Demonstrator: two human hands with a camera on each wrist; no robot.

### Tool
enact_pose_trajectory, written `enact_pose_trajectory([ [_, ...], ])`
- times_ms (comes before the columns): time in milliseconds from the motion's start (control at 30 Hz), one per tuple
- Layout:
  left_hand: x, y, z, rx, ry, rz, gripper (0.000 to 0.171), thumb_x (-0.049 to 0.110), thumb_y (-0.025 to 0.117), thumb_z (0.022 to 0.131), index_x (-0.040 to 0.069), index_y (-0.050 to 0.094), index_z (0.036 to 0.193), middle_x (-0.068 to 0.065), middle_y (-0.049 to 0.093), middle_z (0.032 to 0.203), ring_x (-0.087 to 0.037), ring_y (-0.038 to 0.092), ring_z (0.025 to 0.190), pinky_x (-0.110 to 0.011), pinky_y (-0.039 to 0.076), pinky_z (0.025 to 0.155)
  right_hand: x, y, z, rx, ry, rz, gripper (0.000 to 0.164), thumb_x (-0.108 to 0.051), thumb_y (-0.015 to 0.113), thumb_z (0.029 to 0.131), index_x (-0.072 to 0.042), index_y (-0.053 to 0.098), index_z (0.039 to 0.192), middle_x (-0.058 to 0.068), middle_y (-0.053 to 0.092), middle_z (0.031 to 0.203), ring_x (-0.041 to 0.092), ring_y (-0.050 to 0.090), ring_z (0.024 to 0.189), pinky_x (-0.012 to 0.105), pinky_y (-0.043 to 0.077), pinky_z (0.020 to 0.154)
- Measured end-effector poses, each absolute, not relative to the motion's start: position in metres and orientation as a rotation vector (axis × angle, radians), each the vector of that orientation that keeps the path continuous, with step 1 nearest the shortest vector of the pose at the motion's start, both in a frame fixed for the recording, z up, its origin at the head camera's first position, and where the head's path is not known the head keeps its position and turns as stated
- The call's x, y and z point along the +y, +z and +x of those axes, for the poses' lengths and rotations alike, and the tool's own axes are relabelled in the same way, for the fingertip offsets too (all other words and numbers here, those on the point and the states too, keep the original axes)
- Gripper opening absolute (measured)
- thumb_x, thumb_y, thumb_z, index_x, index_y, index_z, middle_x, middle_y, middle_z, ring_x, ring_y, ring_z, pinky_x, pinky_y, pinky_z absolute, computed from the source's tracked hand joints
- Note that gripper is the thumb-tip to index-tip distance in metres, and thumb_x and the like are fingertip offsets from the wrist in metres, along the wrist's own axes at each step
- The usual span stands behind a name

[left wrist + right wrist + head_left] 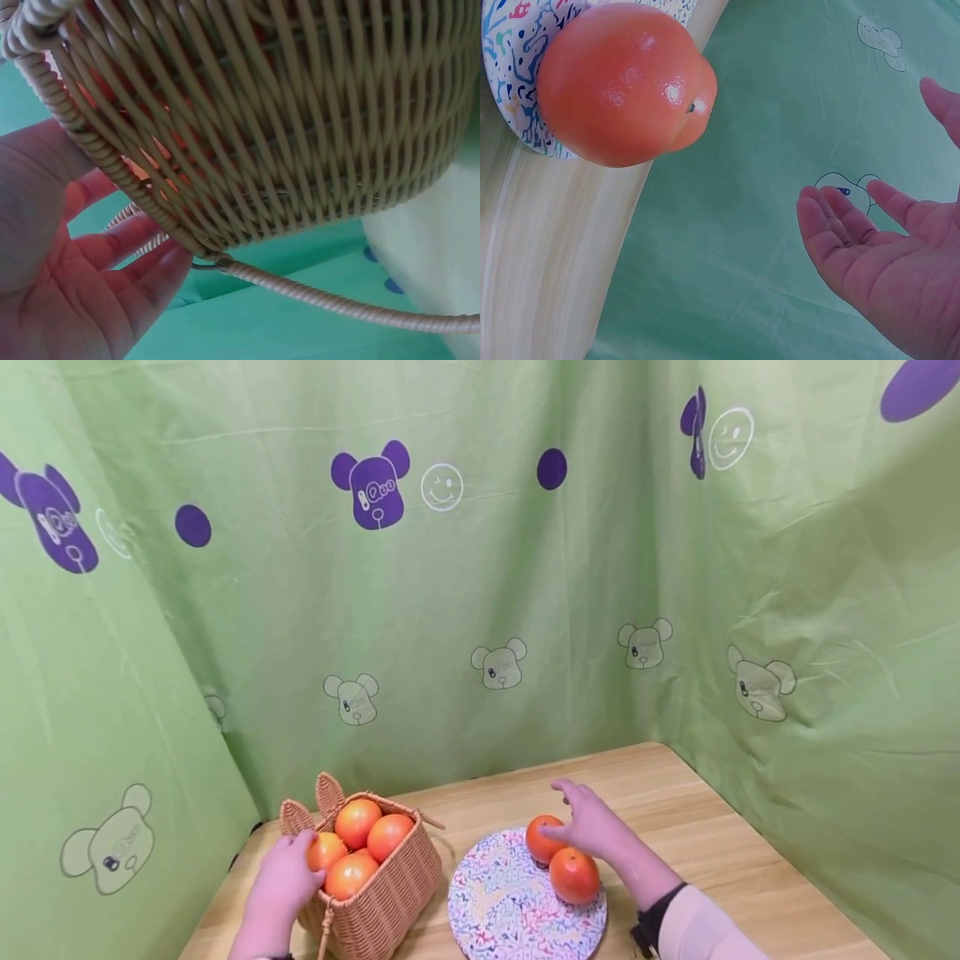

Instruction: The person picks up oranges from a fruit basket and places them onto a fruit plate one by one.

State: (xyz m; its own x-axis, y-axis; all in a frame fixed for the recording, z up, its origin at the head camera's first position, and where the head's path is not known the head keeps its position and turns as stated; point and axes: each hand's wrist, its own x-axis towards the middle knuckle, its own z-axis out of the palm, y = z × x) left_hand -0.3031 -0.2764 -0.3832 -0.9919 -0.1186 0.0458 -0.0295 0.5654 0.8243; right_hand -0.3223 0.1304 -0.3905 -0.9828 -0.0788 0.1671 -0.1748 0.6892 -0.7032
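A wicker basket point(386, 893) with two ear-shaped pieces stands at the left of the table, holding several oranges point(358, 823). My left hand point(279, 881) is at its left rim, fingers reaching over beside the nearest orange point(327, 852). In the left wrist view, relaxed fingers lie along the basket's rim point(116, 161); some tips are hidden behind the weave. On the round patterned board point(495, 902) two oranges sit side by side, one in front point(574, 875) and one behind point(542, 838). Over the rear one hovers my right hand point(596, 822), fingers spread, apart from the fruit in the right wrist view.
The wooden table point(712, 868) runs to a green curtain point(450, 610) at the back and sides. A thin wicker handle point(352, 304) hangs from the basket. A dark band point(660, 918) circles the right wrist.
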Motion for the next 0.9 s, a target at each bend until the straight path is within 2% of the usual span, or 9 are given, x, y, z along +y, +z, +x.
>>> enact_pose_trajectory([
  [33, -0.273, -0.382, -0.301, -2.629, -1.559, 0.149, 0.052, 0.061, 0.057, 0.077, 0.047, 0.044, 0.125, 0.003, 0.039, 0.135, -0.023, 0.057, 0.091, -0.038, 0.05, 0.06, 0.13, -0.391, -0.322, -2.774, 1.177, 0.209, 0.075, -0.03, 0.076, 0.072, -0.007, 0.04, 0.135, 0.019, 0.048, 0.126, 0.036, 0.049, 0.111, 0.053, 0.042, 0.089],
  [100, -0.27, -0.379, -0.299, -2.609, -1.653, 0.159, 0.056, 0.066, 0.056, 0.074, 0.057, 0.036, 0.125, 0.006, 0.027, 0.143, -0.025, 0.053, 0.104, -0.04, 0.051, 0.065, 0.13, -0.391, -0.322, -2.779, 1.181, 0.209, 0.076, -0.031, 0.076, 0.072, -0.008, 0.04, 0.135, 0.019, 0.048, 0.126, 0.035, 0.049, 0.111, 0.053, 0.042, 0.088],
  [133, -0.27, -0.379, -0.299, -2.601, -1.644, 0.134, 0.052, 0.065, 0.055, 0.075, 0.055, 0.04, 0.124, 0.005, 0.034, 0.141, -0.027, 0.052, 0.108, -0.04, 0.051, 0.07, 0.13, -0.392, -0.322, -2.779, 1.186, 0.209, 0.077, -0.031, 0.076, 0.071, -0.008, 0.04, 0.135, 0.019, 0.048, 0.126, 0.035, 0.05, 0.111, 0.053, 0.042, 0.089],
  [233, -0.272, -0.383, -0.303, -2.676, -1.404, -0.032, 0.054, 0.056, 0.047, 0.086, 0.051, 0.028, 0.136, -0.002, 0.037, 0.141, -0.028, 0.037, 0.126, -0.04, 0.045, 0.089, 0.13, -0.392, -0.322, -2.782, 1.182, 0.208, 0.077, -0.032, 0.076, 0.071, -0.009, 0.04, 0.135, 0.018, 0.048, 0.126, 0.035, 0.05, 0.11, 0.052, 0.043, 0.088],
  [267, -0.272, -0.384, -0.306, -2.7, -1.385, -0.113, 0.055, 0.051, 0.046, 0.089, 0.044, 0.026, 0.14, -0.01, 0.038, 0.14, -0.033, 0.036, 0.126, -0.042, 0.044, 0.091, 0.13, -0.392, -0.322, -2.783, 1.184, 0.206, 0.077, -0.032, 0.076, 0.071, -0.009, 0.04, 0.135, 0.018, 0.048, 0.126, 0.035, 0.05, 0.11, 0.052, 0.043, 0.088],
  [367, -0.272, -0.388, -0.316, -2.771, -1.248, -0.199, 0.061, 0.04, 0.054, 0.088, 0.029, 0.028, 0.143, -0.017, 0.043, 0.134, -0.035, 0.039, 0.123, -0.041, 0.043, 0.091, 0.13, -0.392, -0.321, -2.784, 1.192, 0.195, 0.076, -0.032, 0.076, 0.072, -0.008, 0.04, 0.135, 0.019, 0.048, 0.125, 0.036, 0.05, 0.11, 0.053, 0.044, 0.086],
  [467, -0.269, -0.386, -0.323, -2.737, -1.573, 0.019, 0.055, 0.046, 0.058, 0.082, 0.02, 0.048, 0.13, -0.015, 0.049, 0.127, -0.03, 0.051, 0.111, -0.04, 0.049, 0.083, 0.131, -0.392, -0.32, -2.785, 1.2, 0.186, 0.075, -0.031, 0.076, 0.072, -0.007, 0.041, 0.134, 0.019, 0.048, 0.125, 0.036, 0.05, 0.109, 0.052, 0.045, 0.085],
  [600, -0.267, -0.381, -0.325, -2.649, -1.751, 0.292, 0.055, 0.053, 0.054, 0.082, 0.019, 0.051, 0.126, -0.012, 0.056, 0.12, -0.023, 0.061, 0.095, -0.038, 0.053, 0.072, 0.132, -0.392, -0.318, -2.786, 1.201, 0.189, 0.075, -0.032, 0.076, 0.072, -0.006, 0.041, 0.133, 0.019, 0.049, 0.124, 0.036, 0.051, 0.109, 0.053, 0.045, 0.085],
  [900, -0.269, -0.376, -0.318, -2.694, -1.533, 0.39, 0.057, 0.062, 0.048, 0.082, 0.016, 0.056, 0.115, -0.007, 0.065, 0.103, -0.017, 0.062, 0.08, -0.031, 0.051, 0.065, 0.134, -0.395, -0.32, -2.795, 1.181, 0.209, 0.077, -0.037, 0.076, 0.07, -0.008, 0.042, 0.133, 0.019, 0.049, 0.124, 0.035, 0.051, 0.108, 0.053, 0.044, 0.085],
])
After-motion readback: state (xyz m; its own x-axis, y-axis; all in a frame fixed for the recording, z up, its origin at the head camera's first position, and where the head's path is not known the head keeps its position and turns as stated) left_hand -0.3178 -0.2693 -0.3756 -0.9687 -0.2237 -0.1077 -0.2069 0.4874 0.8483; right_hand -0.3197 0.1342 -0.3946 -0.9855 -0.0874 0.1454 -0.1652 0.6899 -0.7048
